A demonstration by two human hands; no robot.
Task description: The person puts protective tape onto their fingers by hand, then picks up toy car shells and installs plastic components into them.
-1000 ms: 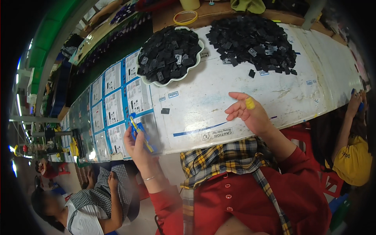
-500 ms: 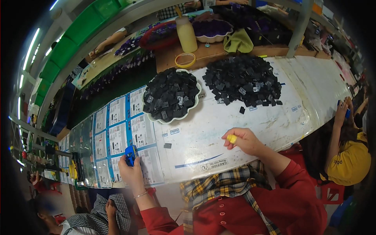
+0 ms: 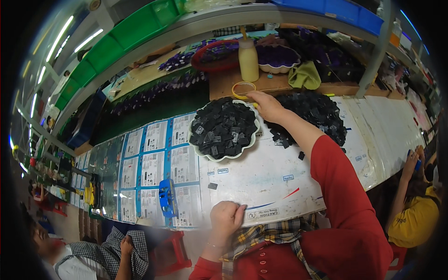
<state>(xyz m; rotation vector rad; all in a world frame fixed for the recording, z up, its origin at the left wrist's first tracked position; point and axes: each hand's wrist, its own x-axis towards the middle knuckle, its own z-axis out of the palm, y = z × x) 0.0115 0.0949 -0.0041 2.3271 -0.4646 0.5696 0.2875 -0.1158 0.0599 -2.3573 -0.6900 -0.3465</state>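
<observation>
Stretched across the table, my right hand point(image 3: 268, 106) has its fingers closed at the near right edge of a yellow ring point(image 3: 243, 83); a small yellow band shows by its thumb. My left hand point(image 3: 227, 217) rests at the table's front edge, fingers curled in and thumb out to the side; anything inside is hidden. To its left lies a blue plastic piece point(image 3: 166, 198) on the printed sheets. Small flat black pieces fill a white scalloped bowl point(image 3: 224, 158), and a loose heap of the same pieces point(image 3: 322, 114) sits partly behind my right arm.
One stray black piece point(image 3: 213, 186) lies near the bowl. A bottle of pale yellow liquid point(image 3: 248, 60), a bowl of purple pieces point(image 3: 278, 69) and a green cloth point(image 3: 304, 75) stand on the raised ledge. A shelf post point(image 3: 380, 51) rises at right. Co-workers sit on both sides.
My left hand has let go of the blue piece, leaving it on the table, and moved right. My right hand has reached far forward to the yellow ring. The view has shifted.
</observation>
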